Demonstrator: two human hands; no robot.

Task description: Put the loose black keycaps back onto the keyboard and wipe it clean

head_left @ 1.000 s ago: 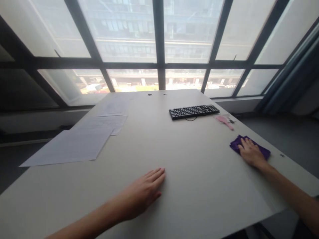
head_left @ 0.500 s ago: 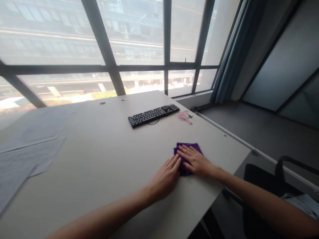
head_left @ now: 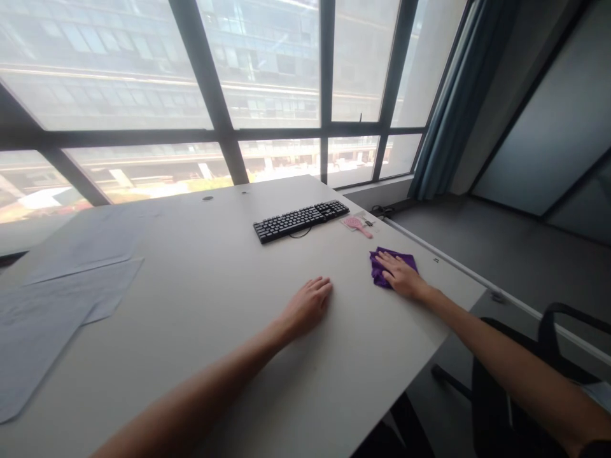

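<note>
The right hand (head_left: 400, 275) lies palm down on the purple cloth (head_left: 377, 274), fingers a little parted and laid flat; whether any fabric is pinched beneath, I cannot tell. The cloth looks light, soft and limp, with nothing to break, and should slide readily over the smooth table (head_left: 214, 299); a spread palm near its middle suits it, while a loose edge or corner would likely be easiest for lifting. It sits directly under the right hand, its edges showing around the fingers, near the table's right side. The left hand (head_left: 308, 305) rests on bare tabletop, fingers nearly together and clasping nothing visible, with the cloth apart from it, to its right and slightly farther off. Beyond the cloth come a pink brush (head_left: 355, 223) (a hairbrush, by its shape) and a black keyboard (head_left: 303, 220); papers (head_left: 38, 337) lie far left
</note>
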